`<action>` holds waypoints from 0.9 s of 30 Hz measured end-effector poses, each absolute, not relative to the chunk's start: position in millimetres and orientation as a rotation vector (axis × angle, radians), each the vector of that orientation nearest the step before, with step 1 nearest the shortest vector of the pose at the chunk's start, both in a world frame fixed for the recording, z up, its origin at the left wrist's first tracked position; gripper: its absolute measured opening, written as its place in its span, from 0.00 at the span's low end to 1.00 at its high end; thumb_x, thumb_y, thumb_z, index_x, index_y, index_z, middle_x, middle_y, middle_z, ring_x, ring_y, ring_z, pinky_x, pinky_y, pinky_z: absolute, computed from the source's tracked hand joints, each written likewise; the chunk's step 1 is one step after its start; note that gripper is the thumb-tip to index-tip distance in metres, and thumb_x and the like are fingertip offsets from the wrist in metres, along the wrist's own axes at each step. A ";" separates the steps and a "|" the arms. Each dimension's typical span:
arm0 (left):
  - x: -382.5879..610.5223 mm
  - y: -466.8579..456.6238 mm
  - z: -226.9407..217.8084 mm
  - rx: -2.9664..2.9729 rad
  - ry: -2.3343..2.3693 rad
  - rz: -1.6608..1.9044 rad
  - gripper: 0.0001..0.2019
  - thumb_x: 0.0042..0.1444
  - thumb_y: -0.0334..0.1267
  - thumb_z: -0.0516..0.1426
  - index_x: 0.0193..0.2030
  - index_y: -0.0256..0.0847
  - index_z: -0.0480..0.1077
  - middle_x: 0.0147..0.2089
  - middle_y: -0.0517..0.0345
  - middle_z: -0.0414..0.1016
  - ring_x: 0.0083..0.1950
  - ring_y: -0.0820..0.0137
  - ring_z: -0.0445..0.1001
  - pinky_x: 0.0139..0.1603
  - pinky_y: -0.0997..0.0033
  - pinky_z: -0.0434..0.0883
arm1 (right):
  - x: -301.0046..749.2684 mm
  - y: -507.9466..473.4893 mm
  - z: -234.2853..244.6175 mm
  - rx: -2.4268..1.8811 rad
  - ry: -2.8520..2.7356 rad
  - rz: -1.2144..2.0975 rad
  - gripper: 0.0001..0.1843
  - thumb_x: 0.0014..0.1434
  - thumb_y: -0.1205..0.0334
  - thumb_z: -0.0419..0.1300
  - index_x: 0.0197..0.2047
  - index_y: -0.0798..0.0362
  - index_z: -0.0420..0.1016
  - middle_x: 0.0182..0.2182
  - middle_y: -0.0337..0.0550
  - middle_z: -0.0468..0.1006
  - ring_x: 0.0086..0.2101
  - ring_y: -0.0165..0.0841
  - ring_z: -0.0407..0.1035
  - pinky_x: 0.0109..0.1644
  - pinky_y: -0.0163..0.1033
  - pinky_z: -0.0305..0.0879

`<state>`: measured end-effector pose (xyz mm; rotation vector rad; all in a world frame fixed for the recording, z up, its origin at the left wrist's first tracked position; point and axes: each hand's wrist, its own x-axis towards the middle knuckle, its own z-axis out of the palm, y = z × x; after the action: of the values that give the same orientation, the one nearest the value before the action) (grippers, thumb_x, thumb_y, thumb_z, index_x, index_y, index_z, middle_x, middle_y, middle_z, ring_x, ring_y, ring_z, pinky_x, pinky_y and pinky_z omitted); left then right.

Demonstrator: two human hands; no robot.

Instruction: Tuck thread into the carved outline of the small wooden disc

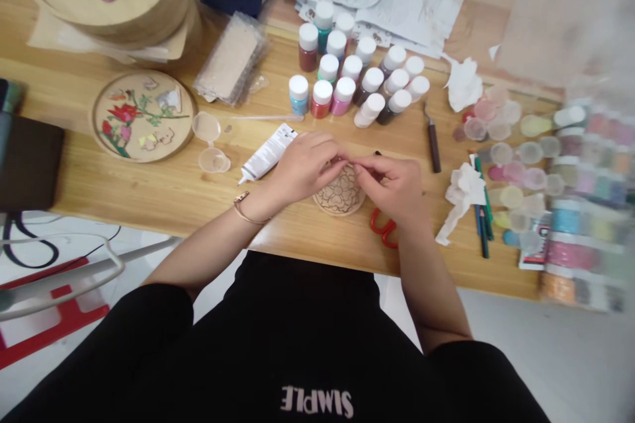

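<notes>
A small round wooden piece with a carved flower pattern [338, 194] lies on the table near its front edge. Over its far side my left hand [311, 164] and my right hand [391, 186] meet, fingertips pinched close together. Whatever is between the fingertips is too small or hidden to name. Beside my left hand lies a white glue-like tube [268, 153], its nozzle pointing toward me. Red-handled scissors [383, 228] rest partly under my right hand and wrist, their blades mostly hidden.
Several white-capped paint bottles [344, 91] stand behind my hands. Left are a decorated round wooden plate [143, 115], small clear cups [213, 160] and a wrapped stack [231, 58]. Right are a dark-handled tool [433, 145], crumpled tissue [464, 186], pencils [482, 225] and many paint cups [510, 195].
</notes>
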<state>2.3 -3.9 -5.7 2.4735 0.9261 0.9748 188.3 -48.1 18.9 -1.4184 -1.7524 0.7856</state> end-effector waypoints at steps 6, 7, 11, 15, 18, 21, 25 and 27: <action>0.1 -1.3 -2.8 2.339 0.897 0.949 0.05 0.63 0.35 0.56 0.38 0.39 0.72 0.31 0.61 0.70 0.34 0.72 0.68 0.37 0.72 0.63 | 195.7 -44.4 19.5 -1.353 -1.864 0.774 0.12 0.56 0.68 0.58 0.39 0.51 0.83 0.27 0.36 0.82 0.22 0.24 0.69 0.27 0.31 0.64; -0.5 -0.6 -1.6 2.281 0.880 0.927 0.04 0.63 0.35 0.56 0.38 0.39 0.72 0.31 0.62 0.69 0.34 0.72 0.68 0.37 0.73 0.63 | 197.0 -43.9 20.1 -1.341 -1.880 0.766 0.12 0.56 0.68 0.59 0.40 0.52 0.83 0.28 0.37 0.82 0.22 0.24 0.69 0.27 0.31 0.65; -2.8 1.4 3.5 2.097 0.832 0.881 0.03 0.60 0.33 0.57 0.36 0.38 0.72 0.31 0.63 0.69 0.33 0.75 0.68 0.36 0.75 0.63 | 200.9 -42.6 23.0 -1.223 -1.934 0.724 0.13 0.58 0.67 0.62 0.47 0.51 0.81 0.31 0.38 0.83 0.25 0.25 0.71 0.29 0.31 0.67; -3.5 0.5 6.5 2.064 0.838 0.902 0.04 0.60 0.33 0.57 0.34 0.38 0.71 0.30 0.64 0.69 0.31 0.76 0.68 0.34 0.77 0.63 | 202.8 -41.3 23.8 -1.075 -2.036 0.648 0.11 0.59 0.69 0.61 0.41 0.47 0.83 0.37 0.39 0.84 0.34 0.28 0.77 0.37 0.34 0.73; -2.9 -0.7 5.9 2.060 0.852 0.933 0.03 0.59 0.33 0.57 0.35 0.39 0.71 0.29 0.64 0.69 0.31 0.76 0.67 0.34 0.77 0.62 | 203.3 -40.8 22.1 -1.061 -2.105 0.559 0.11 0.59 0.69 0.61 0.42 0.48 0.83 0.38 0.41 0.84 0.37 0.30 0.78 0.41 0.35 0.76; -1.0 -1.4 5.9 2.060 0.876 0.988 0.03 0.58 0.33 0.57 0.33 0.39 0.72 0.28 0.63 0.68 0.31 0.75 0.66 0.34 0.75 0.61 | 202.1 -41.6 22.4 -1.079 -2.162 0.423 0.11 0.61 0.68 0.60 0.43 0.49 0.83 0.38 0.41 0.84 0.37 0.31 0.79 0.42 0.37 0.77; 2.3 -5.1 15.8 2.010 0.881 1.087 0.04 0.56 0.34 0.58 0.31 0.40 0.72 0.27 0.63 0.68 0.32 0.73 0.65 0.36 0.72 0.61 | 196.5 -47.2 34.0 -1.069 -2.143 0.257 0.12 0.60 0.69 0.60 0.42 0.48 0.83 0.37 0.41 0.85 0.37 0.32 0.79 0.41 0.37 0.78; 2.6 -9.6 26.0 1.937 0.878 1.156 0.04 0.56 0.35 0.59 0.31 0.40 0.73 0.27 0.62 0.69 0.32 0.73 0.66 0.37 0.71 0.63 | 191.9 -53.0 45.0 -1.057 -2.107 0.174 0.13 0.60 0.71 0.60 0.43 0.49 0.83 0.37 0.43 0.85 0.37 0.32 0.79 0.41 0.37 0.78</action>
<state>2.6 -9.6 26.0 1.9372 0.8783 1.1561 191.9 -53.0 45.0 -1.0574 -2.1067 0.1736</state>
